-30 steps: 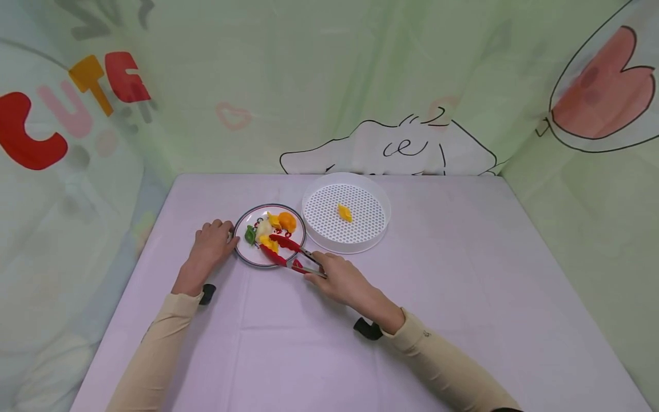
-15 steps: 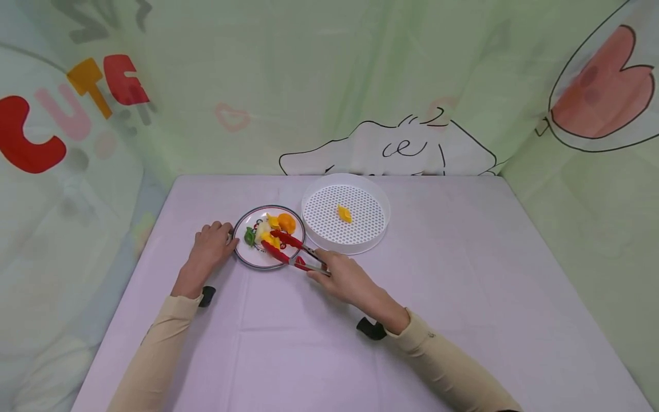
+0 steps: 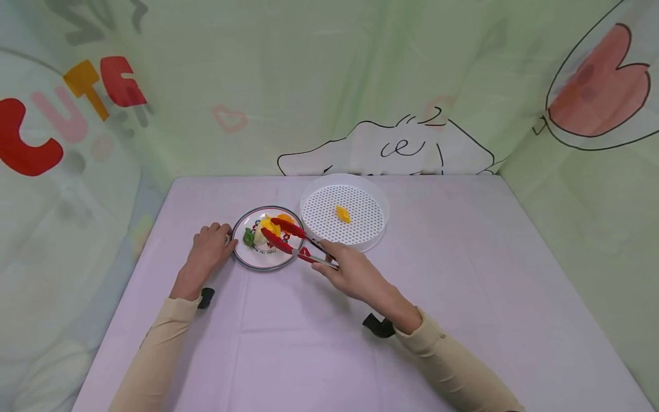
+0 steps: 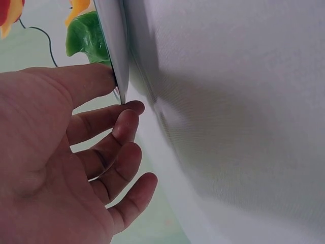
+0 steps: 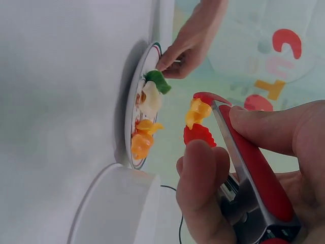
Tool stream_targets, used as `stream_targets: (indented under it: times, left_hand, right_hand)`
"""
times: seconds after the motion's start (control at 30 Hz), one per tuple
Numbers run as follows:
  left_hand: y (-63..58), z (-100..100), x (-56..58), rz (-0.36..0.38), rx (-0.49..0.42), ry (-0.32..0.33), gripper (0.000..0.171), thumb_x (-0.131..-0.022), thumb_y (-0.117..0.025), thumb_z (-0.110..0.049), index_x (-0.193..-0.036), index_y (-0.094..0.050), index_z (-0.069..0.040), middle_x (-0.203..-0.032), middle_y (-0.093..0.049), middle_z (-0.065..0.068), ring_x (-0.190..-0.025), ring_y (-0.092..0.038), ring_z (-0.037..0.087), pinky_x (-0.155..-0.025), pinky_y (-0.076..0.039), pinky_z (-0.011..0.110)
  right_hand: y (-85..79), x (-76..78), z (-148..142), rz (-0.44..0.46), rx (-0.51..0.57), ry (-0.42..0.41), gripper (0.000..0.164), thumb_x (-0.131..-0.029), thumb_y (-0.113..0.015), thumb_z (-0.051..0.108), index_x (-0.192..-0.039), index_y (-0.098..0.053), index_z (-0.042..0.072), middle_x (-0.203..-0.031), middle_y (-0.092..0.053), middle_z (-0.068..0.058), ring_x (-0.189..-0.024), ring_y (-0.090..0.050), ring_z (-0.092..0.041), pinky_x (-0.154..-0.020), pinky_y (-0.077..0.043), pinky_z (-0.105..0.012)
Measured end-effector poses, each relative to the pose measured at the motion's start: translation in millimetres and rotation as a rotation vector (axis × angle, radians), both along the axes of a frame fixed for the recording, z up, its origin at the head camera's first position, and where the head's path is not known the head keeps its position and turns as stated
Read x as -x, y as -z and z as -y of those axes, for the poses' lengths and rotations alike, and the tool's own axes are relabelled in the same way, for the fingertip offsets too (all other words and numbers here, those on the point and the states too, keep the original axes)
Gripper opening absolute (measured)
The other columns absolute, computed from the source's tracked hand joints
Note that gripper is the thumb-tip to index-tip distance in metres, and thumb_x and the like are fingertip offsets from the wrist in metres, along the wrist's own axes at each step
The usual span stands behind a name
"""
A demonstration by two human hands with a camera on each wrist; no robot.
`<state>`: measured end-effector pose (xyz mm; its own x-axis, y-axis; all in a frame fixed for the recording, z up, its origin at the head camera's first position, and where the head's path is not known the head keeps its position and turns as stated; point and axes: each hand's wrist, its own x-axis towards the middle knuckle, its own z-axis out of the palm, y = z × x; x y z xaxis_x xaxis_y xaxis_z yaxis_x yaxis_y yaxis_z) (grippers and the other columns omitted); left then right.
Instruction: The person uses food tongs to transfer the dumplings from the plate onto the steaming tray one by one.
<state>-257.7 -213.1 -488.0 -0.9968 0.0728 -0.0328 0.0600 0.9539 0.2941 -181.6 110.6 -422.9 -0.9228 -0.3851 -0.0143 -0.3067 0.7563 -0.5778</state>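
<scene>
My right hand [image 3: 355,272] grips red-tipped metal tongs [image 3: 277,240]. Between their tips, a yellow, food-like piece [image 5: 197,113] is held up off the plate, as the right wrist view shows. Below it is a round plate [image 3: 265,267] with a dark-edged rim, bearing a green leafy piece [image 3: 249,237], a whitish piece [image 5: 151,99], a small yellow piece [image 5: 145,126] and an orange piece [image 5: 142,144]. My left hand [image 3: 208,249] pinches the plate's near-left rim between thumb and index finger; its other fingers are loosely bent in the left wrist view.
Right of the plate, close beside it, stands a white round tray with a perforated bottom [image 3: 346,233] and a raised wall. One yellow piece [image 3: 342,214] lies in it. A pale cloth covers the table [image 3: 437,257], and printed curtains [image 3: 309,68] enclose the back and sides.
The tongs have lifted the yellow piece from the plate, and my right hand has moved slightly up and to the right. My left hand stays at the plate's rim.
</scene>
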Motion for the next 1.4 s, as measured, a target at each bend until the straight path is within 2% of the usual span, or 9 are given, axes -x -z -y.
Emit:
stream_targets:
  times: [0.23,0.33,0.53,0.7,0.9,1.1,1.17,1.27,1.4]
  left_hand:
    - [-0.4,1,-0.8,-0.028,-0.011,0.018,0.03,-0.099,-0.062,-0.021,-0.116,-0.06,0.004,-0.109,-0.059,0.024,-0.1,-0.053,0.041,-0.086,-0.042,0.054]
    - [-0.6,1,-1.8,-0.033,-0.015,0.021,0.03,-0.099,-0.061,-0.02,-0.117,-0.06,0.004,-0.108,-0.059,0.023,-0.1,-0.053,0.041,-0.086,-0.042,0.053]
    - [-1.0,1,-3.4,-0.03,-0.02,0.022,0.03,-0.1,-0.061,-0.02,-0.118,-0.06,0.005,-0.11,-0.059,0.024,-0.102,-0.052,0.041,-0.087,-0.041,0.054]
    - [-1.1,1,-3.4,-0.027,-0.018,0.021,0.031,-0.1,-0.061,-0.02,-0.118,-0.06,0.005,-0.112,-0.059,0.025,-0.103,-0.053,0.042,-0.089,-0.042,0.055]
    - [-0.6,2,-2.5,-0.023,-0.014,0.016,0.031,-0.1,-0.06,-0.021,-0.118,-0.059,0.004,-0.112,-0.059,0.025,-0.103,-0.052,0.042,-0.09,-0.042,0.056]
    - [-1.0,2,-2.9,-0.023,-0.036,0.023,0.031,-0.1,-0.06,-0.02,-0.119,-0.059,0.005,-0.112,-0.059,0.025,-0.102,-0.052,0.041,-0.09,-0.043,0.056]
    - [-1.0,2,-2.8,-0.022,-0.041,0.026,0.031,-0.1,-0.06,-0.02,-0.119,-0.059,0.005,-0.111,-0.059,0.025,-0.101,-0.052,0.041,-0.089,-0.043,0.056]
    - [-0.7,2,-2.9,-0.026,-0.046,0.03,0.03,-0.1,-0.06,-0.019,-0.118,-0.059,0.006,-0.11,-0.058,0.024,-0.1,-0.052,0.04,-0.088,-0.043,0.055]
    - [-0.9,3,-3.2,-0.02,-0.062,0.032,0.031,-0.1,-0.059,-0.018,-0.119,-0.058,0.006,-0.109,-0.057,0.024,-0.1,-0.051,0.039,-0.088,-0.043,0.053]
  right_hand:
    - [-8.1,2.8,-9,-0.005,-0.001,0.022,0.059,-0.096,-0.068,0.037,-0.144,-0.052,0.006,-0.12,-0.067,-0.012,-0.095,-0.059,-0.022,-0.076,-0.054,-0.03]
    - [-10.9,5.4,-14,-0.029,-0.003,0.029,0.056,-0.096,-0.068,0.037,-0.142,-0.054,0.006,-0.115,-0.067,-0.011,-0.094,-0.059,-0.023,-0.076,-0.054,-0.032]
    - [-16.1,9.4,-26,-0.068,-0.01,0.064,0.062,-0.097,-0.067,0.036,-0.145,-0.05,0.002,-0.138,-0.061,-0.014,-0.114,-0.061,-0.028,-0.095,-0.053,-0.045]
    - [-17.3,12.8,-35,-0.069,-0.011,0.103,0.063,-0.097,-0.066,0.035,-0.147,-0.047,0.0,-0.144,-0.057,-0.017,-0.122,-0.059,-0.031,-0.099,-0.051,-0.048]
    - [-14.8,20.3,-48,-0.072,-0.025,0.151,0.062,-0.098,-0.065,0.034,-0.147,-0.048,0.002,-0.143,-0.057,-0.018,-0.118,-0.061,-0.033,-0.095,-0.051,-0.05]
    - [-7.8,33.5,-62,-0.039,-0.122,0.204,0.063,-0.098,-0.064,0.036,-0.147,-0.047,0.0,-0.137,-0.061,-0.021,-0.106,-0.061,-0.032,-0.086,-0.054,-0.047]
    - [-7.0,37.5,-66,-0.031,-0.151,0.198,0.062,-0.098,-0.063,0.036,-0.146,-0.048,-0.001,-0.133,-0.063,-0.021,-0.101,-0.06,-0.03,-0.082,-0.053,-0.045]
    - [-7.4,42.4,-70,-0.019,-0.181,0.166,0.058,-0.098,-0.062,0.035,-0.142,-0.052,-0.002,-0.119,-0.068,-0.019,-0.091,-0.058,-0.028,-0.072,-0.049,-0.04]
    - [-9.2,46.2,-71,0.005,-0.227,0.131,0.055,-0.098,-0.062,0.034,-0.14,-0.054,-0.001,-0.121,-0.068,-0.018,-0.093,-0.059,-0.028,-0.073,-0.049,-0.041]
